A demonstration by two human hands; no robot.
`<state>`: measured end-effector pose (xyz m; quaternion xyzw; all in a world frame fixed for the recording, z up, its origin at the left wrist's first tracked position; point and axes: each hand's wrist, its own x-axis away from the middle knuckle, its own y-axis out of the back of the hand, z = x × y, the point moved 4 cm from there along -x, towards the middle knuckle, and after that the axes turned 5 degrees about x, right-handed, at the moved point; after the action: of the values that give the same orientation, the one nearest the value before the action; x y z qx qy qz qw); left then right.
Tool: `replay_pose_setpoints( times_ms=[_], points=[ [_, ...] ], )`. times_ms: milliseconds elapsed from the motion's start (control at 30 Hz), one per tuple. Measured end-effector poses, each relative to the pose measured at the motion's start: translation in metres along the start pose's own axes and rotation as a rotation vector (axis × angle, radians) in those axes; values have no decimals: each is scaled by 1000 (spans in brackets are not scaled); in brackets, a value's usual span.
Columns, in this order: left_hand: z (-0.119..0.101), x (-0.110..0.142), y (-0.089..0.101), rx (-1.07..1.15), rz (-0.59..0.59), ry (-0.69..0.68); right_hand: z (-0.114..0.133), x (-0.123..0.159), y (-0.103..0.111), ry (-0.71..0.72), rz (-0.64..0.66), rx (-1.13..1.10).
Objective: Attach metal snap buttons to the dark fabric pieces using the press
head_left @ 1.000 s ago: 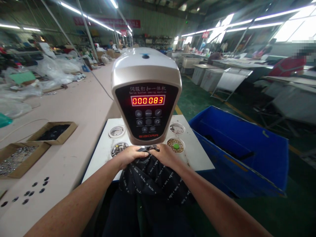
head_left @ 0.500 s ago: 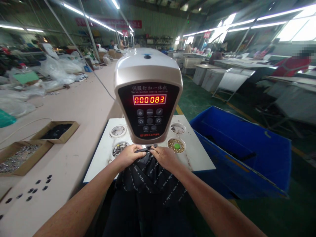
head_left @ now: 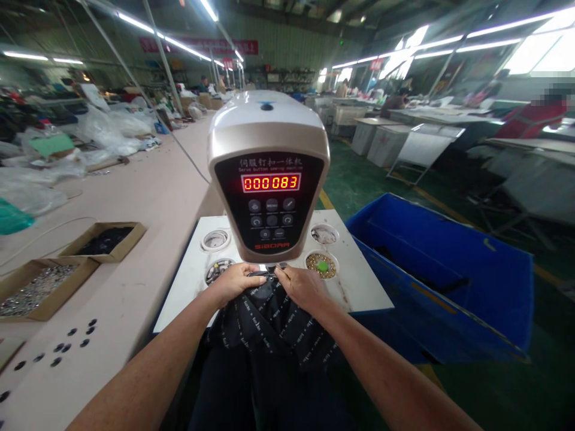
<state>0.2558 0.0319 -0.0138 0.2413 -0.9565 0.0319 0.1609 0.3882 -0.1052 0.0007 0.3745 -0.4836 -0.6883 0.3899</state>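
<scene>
A black fabric piece with white printed lettering [head_left: 269,323] hangs over my lap, its upper edge gathered just below the head of a button machine [head_left: 269,143]. My left hand [head_left: 236,282] pinches that edge from the left, thumb on top. From the right, my right hand [head_left: 302,284] grips the same edge with thumb and fingers. The fingertips are only a little apart, under the machine's front; the machine's working point is hidden behind its head. The red display reads 000083. Both hands rest over the white machine table [head_left: 359,290].
Set into the table are a cup of gold-coloured fasteners [head_left: 317,263] with a green piece and a cup of metal parts [head_left: 218,269]. A large blue bin [head_left: 485,257] stands at right. Cardboard trays [head_left: 114,254] and loose black discs [head_left: 66,347] lie on the left bench.
Both hands stay at the machine with the fabric between them. The fabric's folds below have shifted slightly, and the camera view has moved a little.
</scene>
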Motion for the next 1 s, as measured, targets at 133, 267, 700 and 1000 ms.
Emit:
replay_pose_setpoints(
  times_ms=[133,267,700,1000],
  points=[
    [1,0,-1,17,27,-15,-1,-1,-1,3,-6,-8],
    [3,-1,-1,26,48,-30,-2,-1,-2,0,-11,-2],
    [-5,5,-1,-105,-16,-102,1,-1,3,-36,-6,-35],
    [0,48,-12,-638,-174,-265,-6,32,37,63,-145,-245]
  ],
)
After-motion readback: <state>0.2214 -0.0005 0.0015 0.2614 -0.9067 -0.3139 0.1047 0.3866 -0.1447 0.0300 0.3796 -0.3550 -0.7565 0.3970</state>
